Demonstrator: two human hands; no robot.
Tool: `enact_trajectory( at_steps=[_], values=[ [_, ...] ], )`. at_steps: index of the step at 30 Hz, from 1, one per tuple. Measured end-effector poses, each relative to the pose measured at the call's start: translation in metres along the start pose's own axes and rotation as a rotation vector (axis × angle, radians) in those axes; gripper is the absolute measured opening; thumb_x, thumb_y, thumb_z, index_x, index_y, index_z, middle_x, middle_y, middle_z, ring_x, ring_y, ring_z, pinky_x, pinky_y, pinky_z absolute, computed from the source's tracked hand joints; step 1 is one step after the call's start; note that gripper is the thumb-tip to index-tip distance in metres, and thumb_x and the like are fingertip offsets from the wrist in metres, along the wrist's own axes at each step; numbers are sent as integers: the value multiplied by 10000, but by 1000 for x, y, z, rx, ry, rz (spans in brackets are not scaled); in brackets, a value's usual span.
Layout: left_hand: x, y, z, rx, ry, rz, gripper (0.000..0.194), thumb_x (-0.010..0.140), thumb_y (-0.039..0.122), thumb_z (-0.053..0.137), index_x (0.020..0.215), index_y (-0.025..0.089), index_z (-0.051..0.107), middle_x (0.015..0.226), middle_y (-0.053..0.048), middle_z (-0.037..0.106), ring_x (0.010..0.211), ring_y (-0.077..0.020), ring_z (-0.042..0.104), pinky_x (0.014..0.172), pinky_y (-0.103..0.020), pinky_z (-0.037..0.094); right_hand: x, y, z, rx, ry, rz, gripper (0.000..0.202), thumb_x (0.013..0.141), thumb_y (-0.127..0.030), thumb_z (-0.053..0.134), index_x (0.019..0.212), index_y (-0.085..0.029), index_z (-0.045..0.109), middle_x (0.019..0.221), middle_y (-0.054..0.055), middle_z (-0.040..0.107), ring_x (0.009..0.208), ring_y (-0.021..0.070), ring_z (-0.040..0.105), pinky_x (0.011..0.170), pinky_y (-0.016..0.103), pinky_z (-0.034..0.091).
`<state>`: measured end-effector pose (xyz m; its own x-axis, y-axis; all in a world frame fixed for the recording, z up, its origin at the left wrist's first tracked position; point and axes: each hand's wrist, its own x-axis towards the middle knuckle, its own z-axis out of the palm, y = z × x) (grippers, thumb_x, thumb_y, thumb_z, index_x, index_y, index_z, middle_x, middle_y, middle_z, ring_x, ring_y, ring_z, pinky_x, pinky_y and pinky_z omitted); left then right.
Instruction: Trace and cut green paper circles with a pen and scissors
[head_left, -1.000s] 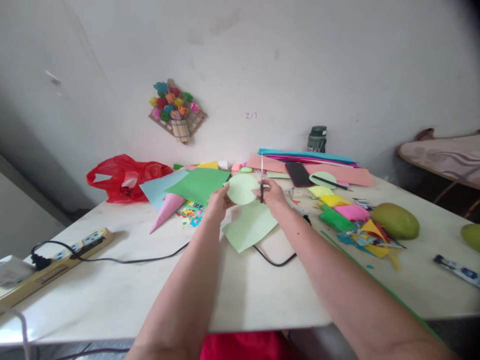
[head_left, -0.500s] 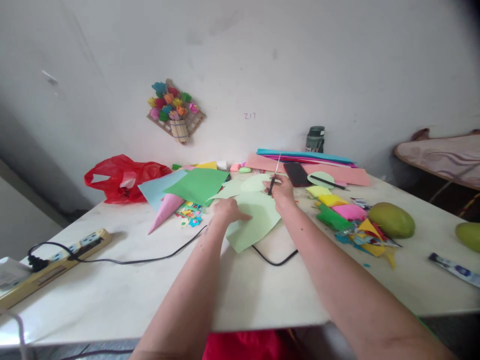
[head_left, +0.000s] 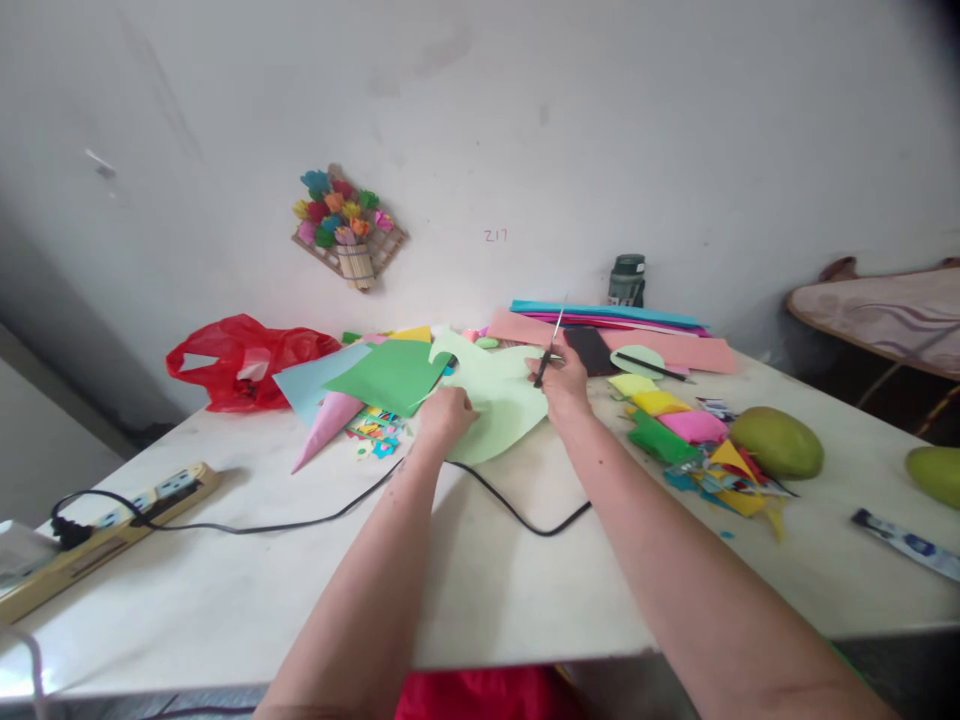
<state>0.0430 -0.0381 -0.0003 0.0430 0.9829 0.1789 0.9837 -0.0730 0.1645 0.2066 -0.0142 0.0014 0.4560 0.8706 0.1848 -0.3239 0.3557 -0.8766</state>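
My left hand [head_left: 448, 415] is closed on the left part of a pale green sheet of paper [head_left: 499, 415], which has a curved lower edge and a jagged upper outline. Black-handled scissors [head_left: 545, 367] are in my right hand [head_left: 564, 382], their blades pointing up and away from me. The fingers of that hand are wrapped round the handles, next to the paper's right edge. Left of the paper lies a green sheet [head_left: 394, 372], partly over a light blue one [head_left: 311, 378]. A pink paper cone [head_left: 328, 430] and small coloured paper scraps [head_left: 382, 432] lie below them.
A black cable [head_left: 300, 520] runs across the table from a power strip [head_left: 112, 535]. On the right are a phone [head_left: 589, 350], a pen [head_left: 649, 366], colourful packets [head_left: 694, 427], and a green mango [head_left: 780, 442]. A red plastic bag [head_left: 247, 360] sits at the left.
The pale green paper has turned, its lower corner swinging up and away from me. My left hand has drawn its fingers closed on it. The scissors stay in my right hand.
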Motion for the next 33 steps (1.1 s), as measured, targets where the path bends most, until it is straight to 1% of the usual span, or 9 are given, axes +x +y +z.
enact_trajectory(
  at_steps=[2, 6, 12, 16, 22, 27, 30, 32, 33],
  values=[
    [2, 0, 1, 6, 74, -5, 146, 719, 306, 568, 803, 211, 641, 843, -62, 666, 815, -215, 608, 655, -280, 434, -1, -1, 1, 11, 7, -4, 395, 457, -216, 702, 802, -183, 513, 506, -93, 531, 387, 73, 477, 397, 199, 366],
    [14, -4, -3, -15, 155, -63, 125, 755, 297, 542, 829, 224, 612, 851, -54, 661, 819, -212, 606, 644, -280, 432, -3, -2, 0, 32, 25, 6, 412, 451, -203, 690, 818, -180, 503, 520, -89, 545, 388, 73, 483, 402, 199, 372],
    [49, -35, -22, -43, 297, -206, 129, 761, 325, 545, 828, 228, 598, 877, -56, 658, 856, -220, 601, 662, -283, 431, -6, 4, -2, 0, 5, 27, 450, 456, -260, 710, 844, -184, 496, 530, -77, 564, 385, 77, 486, 388, 192, 355],
    [74, -62, -28, -72, 327, -312, 132, 755, 316, 549, 838, 228, 601, 911, -65, 654, 884, -228, 600, 682, -294, 442, -9, 12, -1, -32, -33, 44, 439, 462, -276, 716, 832, -187, 497, 498, -87, 540, 375, 80, 472, 387, 201, 359],
    [109, -106, -26, -98, 340, -490, 214, 786, 294, 500, 943, 202, 613, 999, -110, 642, 959, -258, 585, 734, -333, 461, -15, 16, 1, -120, -63, 63, 455, 463, -293, 723, 845, -182, 502, 500, -85, 533, 403, 87, 490, 406, 203, 362],
    [129, -138, -30, -102, 275, -469, 239, 747, 180, 513, 945, 141, 641, 1007, -140, 646, 1014, -273, 565, 791, -336, 456, -21, 19, 7, -175, -56, 96, 455, 452, -284, 732, 839, -181, 517, 482, -90, 519, 395, 90, 483, 404, 205, 353],
    [131, -134, -30, -83, 283, -430, 307, 754, 232, 529, 1016, 107, 627, 1082, -161, 616, 1084, -289, 519, 879, -351, 414, -21, 21, 10, -182, -66, 90, 453, 453, -292, 733, 838, -183, 520, 484, -87, 523, 400, 92, 485, 412, 211, 365],
    [126, -118, -25, -45, 382, -348, 354, 815, 291, 459, 1104, 137, 595, 1163, -132, 583, 1136, -275, 479, 935, -358, 374, -19, 22, 11, -181, -56, 74, 456, 458, -296, 732, 844, -184, 516, 499, -81, 536, 406, 90, 488, 422, 213, 376],
    [122, -107, -21, -44, 359, -280, 371, 831, 312, 442, 1139, 157, 579, 1173, -118, 581, 1135, -262, 484, 928, -346, 383, -19, 23, 12, -180, -47, 66, 455, 463, -297, 730, 846, -184, 514, 507, -78, 541, 409, 89, 490, 427, 214, 381]
  ],
)
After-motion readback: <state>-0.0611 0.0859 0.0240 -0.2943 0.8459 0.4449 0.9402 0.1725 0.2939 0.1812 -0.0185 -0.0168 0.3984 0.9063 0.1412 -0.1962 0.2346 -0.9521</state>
